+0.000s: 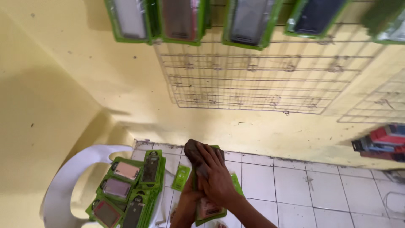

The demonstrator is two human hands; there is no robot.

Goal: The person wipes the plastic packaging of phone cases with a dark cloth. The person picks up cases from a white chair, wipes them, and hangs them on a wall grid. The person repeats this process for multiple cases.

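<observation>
My right hand (215,175) presses a dark brown cloth (195,153) against a green-framed phone-case package (209,207) at the bottom centre. My left hand (187,200) grips that package from below and the left, mostly hidden behind it. The package is tilted, and a pinkish case shows through its clear front. Both hands are above the white tiled floor.
A white plastic chair (63,185) at lower left carries stacks of green packages (126,190) with cases. A wire grid rack (253,80) hangs on the yellow wall, with several green packages (249,21) along its top. Red and blue items (382,143) sit at the right.
</observation>
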